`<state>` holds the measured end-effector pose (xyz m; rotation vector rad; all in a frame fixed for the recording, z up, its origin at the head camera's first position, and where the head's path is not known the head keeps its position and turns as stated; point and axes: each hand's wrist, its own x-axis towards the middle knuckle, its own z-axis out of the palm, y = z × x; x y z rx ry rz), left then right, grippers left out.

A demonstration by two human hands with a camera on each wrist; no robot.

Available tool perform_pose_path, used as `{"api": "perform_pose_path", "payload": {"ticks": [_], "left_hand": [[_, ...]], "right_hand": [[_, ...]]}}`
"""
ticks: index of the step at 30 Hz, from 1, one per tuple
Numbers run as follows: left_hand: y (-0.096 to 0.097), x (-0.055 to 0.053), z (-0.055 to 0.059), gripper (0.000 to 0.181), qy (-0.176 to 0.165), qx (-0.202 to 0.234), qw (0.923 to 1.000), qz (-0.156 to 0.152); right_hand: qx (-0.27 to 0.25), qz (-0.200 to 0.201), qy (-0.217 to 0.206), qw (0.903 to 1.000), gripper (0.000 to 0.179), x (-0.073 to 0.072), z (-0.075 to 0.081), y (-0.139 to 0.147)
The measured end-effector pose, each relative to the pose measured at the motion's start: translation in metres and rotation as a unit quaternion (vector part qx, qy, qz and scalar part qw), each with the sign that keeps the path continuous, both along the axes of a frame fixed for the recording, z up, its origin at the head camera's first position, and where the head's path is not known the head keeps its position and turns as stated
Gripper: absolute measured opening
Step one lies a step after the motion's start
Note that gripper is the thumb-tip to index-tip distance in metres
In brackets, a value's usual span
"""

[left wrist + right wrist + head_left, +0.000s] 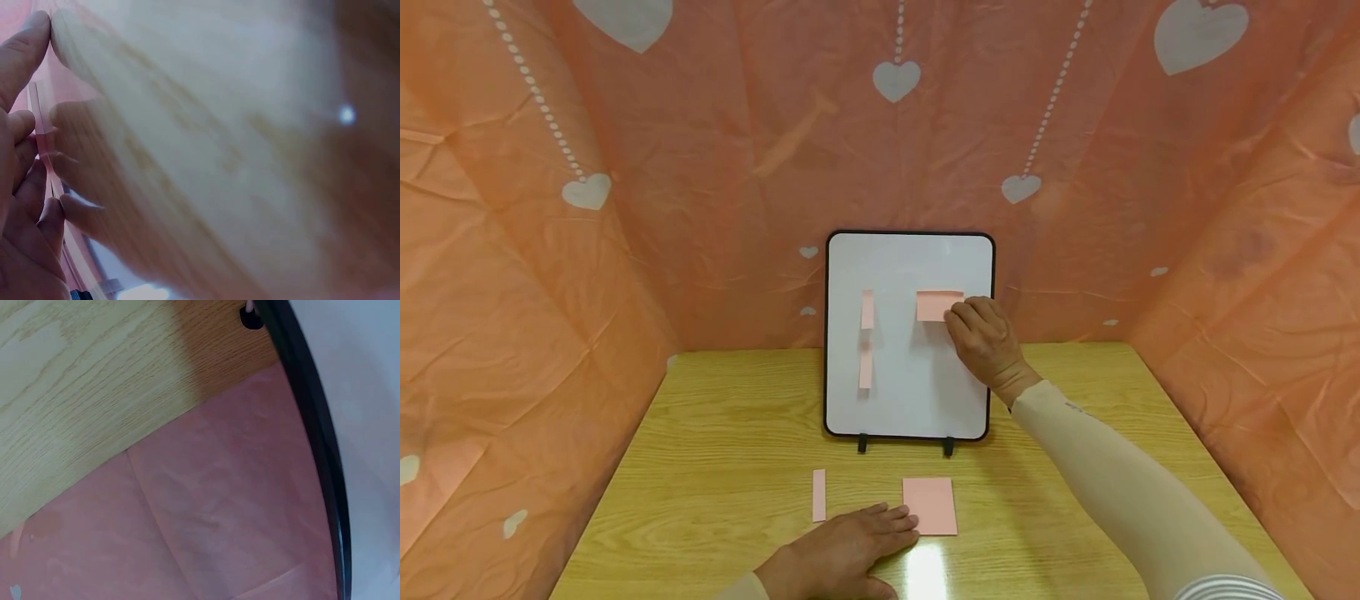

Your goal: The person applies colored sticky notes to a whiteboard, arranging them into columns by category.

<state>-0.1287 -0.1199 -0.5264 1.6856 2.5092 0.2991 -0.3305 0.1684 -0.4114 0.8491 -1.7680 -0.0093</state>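
A small whiteboard (895,408) with a black frame stands upright at the back of the table. My right hand (988,337) is raised in front of its right side, fingers curled, pinching the right end of a pink sticky note (931,307) on the board. Two narrow pink paper strips, an upper strip (867,310) and a lower strip (866,367), hang on the board's left half. On the table, my left hand (846,550) lies flat with fingers extended, fingertips at the left edge of a pink sticky note pad (931,504). The right wrist view does not include the hand.
A loose pink strip (819,496) lies on the wooden table (715,467), left of the pad. Black feet (948,447) support the whiteboard. Orange-pink cloth with white hearts (897,81) covers the walls behind and at both sides.
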Motion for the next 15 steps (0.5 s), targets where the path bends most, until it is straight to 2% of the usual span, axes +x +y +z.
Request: {"api": "perform_pose_path", "payload": {"ticks": [15], "left_hand": [[-0.0002, -0.0007, -0.0015, 0.076, -0.008, 0.001, 1.0000, 0.002]], "right_hand": [[0.008, -0.007, -0.014, 0.9998, 0.008, -0.0020, -0.0038, 0.0014]]}}
